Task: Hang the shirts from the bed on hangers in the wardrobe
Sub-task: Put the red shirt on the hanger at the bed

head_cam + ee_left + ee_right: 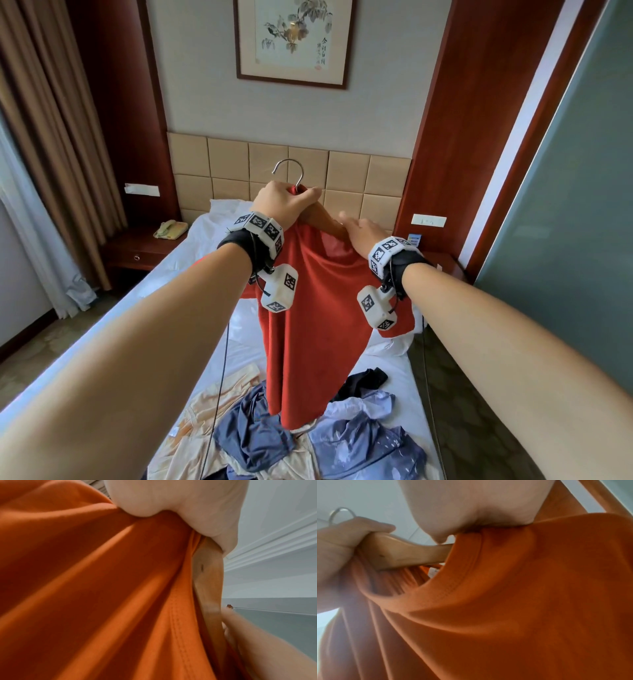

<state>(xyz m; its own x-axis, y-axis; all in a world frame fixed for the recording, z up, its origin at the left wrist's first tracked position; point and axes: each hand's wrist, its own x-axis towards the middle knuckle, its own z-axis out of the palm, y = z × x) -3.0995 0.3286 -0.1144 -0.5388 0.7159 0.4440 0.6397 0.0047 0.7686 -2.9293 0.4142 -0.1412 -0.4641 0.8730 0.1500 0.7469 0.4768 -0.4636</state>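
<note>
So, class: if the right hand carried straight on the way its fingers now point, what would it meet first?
Probably the wooden hanger arm under the orange shirt: the right hand points up-left along it, toward the left hand. Depth is unclear.

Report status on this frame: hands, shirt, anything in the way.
Left hand grips wooden hanger at its hook. Right hand presses orange shirt onto the hanger arm. Shirt half on. More shirts on the bed; nothing in the way.
</note>
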